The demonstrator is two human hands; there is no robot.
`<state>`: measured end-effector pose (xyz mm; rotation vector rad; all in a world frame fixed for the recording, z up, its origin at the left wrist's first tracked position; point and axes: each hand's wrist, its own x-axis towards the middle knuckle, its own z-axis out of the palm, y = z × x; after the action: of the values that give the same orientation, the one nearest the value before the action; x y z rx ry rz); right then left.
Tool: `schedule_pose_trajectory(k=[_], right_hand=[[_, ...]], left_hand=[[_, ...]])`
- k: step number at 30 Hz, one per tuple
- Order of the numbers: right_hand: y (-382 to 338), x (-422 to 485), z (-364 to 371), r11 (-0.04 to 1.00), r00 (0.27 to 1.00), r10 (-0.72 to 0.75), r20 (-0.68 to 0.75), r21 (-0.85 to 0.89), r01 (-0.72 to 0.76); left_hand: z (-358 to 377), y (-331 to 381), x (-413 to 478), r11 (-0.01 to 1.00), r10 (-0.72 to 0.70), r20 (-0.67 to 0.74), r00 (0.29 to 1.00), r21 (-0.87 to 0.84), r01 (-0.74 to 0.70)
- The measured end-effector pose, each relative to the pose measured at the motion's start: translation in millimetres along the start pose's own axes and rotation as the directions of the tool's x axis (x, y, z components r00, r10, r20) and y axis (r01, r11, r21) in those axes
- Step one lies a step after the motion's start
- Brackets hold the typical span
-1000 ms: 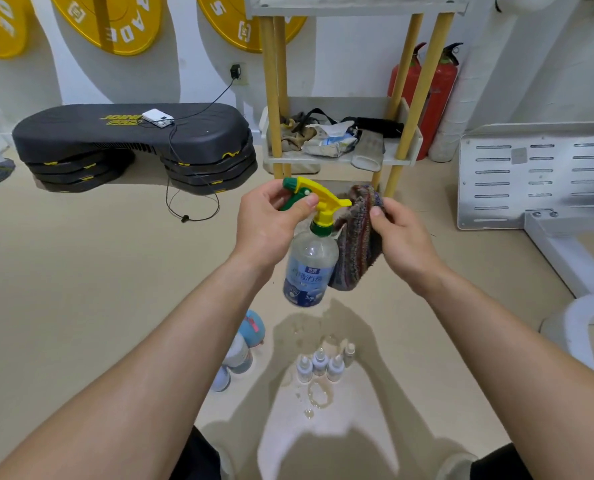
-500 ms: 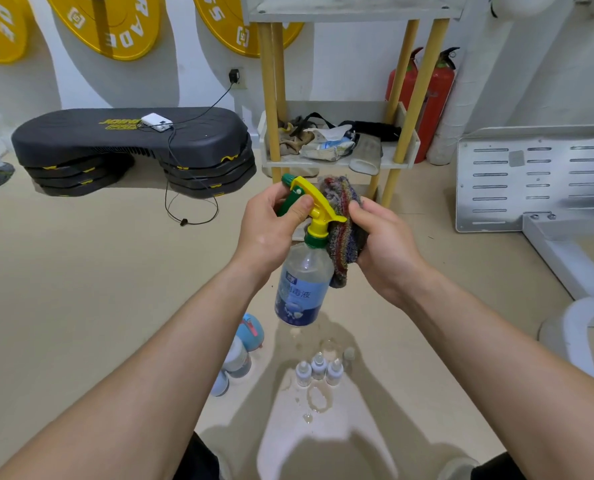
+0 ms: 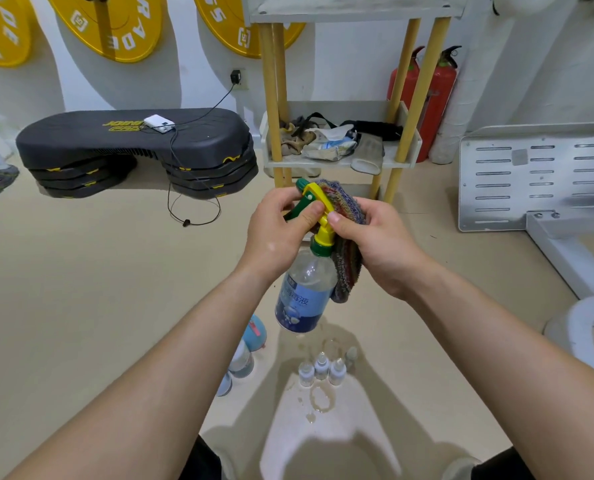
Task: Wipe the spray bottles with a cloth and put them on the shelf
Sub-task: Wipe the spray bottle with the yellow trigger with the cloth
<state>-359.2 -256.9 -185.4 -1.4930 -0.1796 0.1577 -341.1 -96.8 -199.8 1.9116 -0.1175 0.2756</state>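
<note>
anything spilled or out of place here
Yes: a puddle lies on the floor beside the small dropper bottles, below the spray bottle that the left hand holds.

Head cam, wide-angle, faces fwd & down at floor (image 3: 80, 289); shelf (image 3: 306, 164) near, straight ahead.

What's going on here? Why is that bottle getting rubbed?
A person is cleaning a spray bottle. The left hand holds it up by its yellow and green trigger top, and the right hand presses a striped cloth against that top. The bottle is in the air in front of the shelf, not on it yet. Some small bottles stand on the floor below, beside a wet patch.
</note>
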Motion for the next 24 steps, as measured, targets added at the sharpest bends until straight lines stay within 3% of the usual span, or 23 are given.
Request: schedule_pose_trajectory(k=[5, 7, 12, 14, 17, 22, 24], right_hand=[[4, -1, 4, 0.993, 0.99, 0.089, -0.107, 0.088, -0.08], [3, -1, 5, 0.992, 0.984, 0.096, -0.147, 0.099, -0.082], [-3, -1, 2, 0.981, 0.958, 0.107, -0.266, 0.183, -0.059], [-4, -2, 6, 0.978, 0.952, 0.111, -0.286, 0.201, -0.054], [-4, -7, 13, 0.988, 0.963, 0.068, -0.261, 0.153, -0.028], [-17, -14, 20, 0.993, 0.98, -0.066, -0.187, 0.083, 0.083], [-17, -17, 19, 0.987, 0.971, -0.161, -0.175, -0.055, 0.153]], left_hand=[[20, 4, -21, 0.982, -0.188, -0.257, 0.948, -0.017, 0.19], [23, 7, -33, 0.979, -0.157, -0.324, 0.933, 0.073, 0.19], [28, 0, -51, 0.97, -0.031, -0.015, 0.999, 0.24, 0.034], [33, -4, -51, 0.965, 0.007, 0.009, 1.0, 0.262, -0.009], [37, -3, -50, 0.986, 0.045, -0.036, 0.998, 0.161, -0.039], [29, 1, -33, 0.988, -0.056, -0.046, 0.997, -0.143, 0.048], [24, 5, -27, 0.963, -0.038, -0.018, 0.999, -0.269, 0.032]])
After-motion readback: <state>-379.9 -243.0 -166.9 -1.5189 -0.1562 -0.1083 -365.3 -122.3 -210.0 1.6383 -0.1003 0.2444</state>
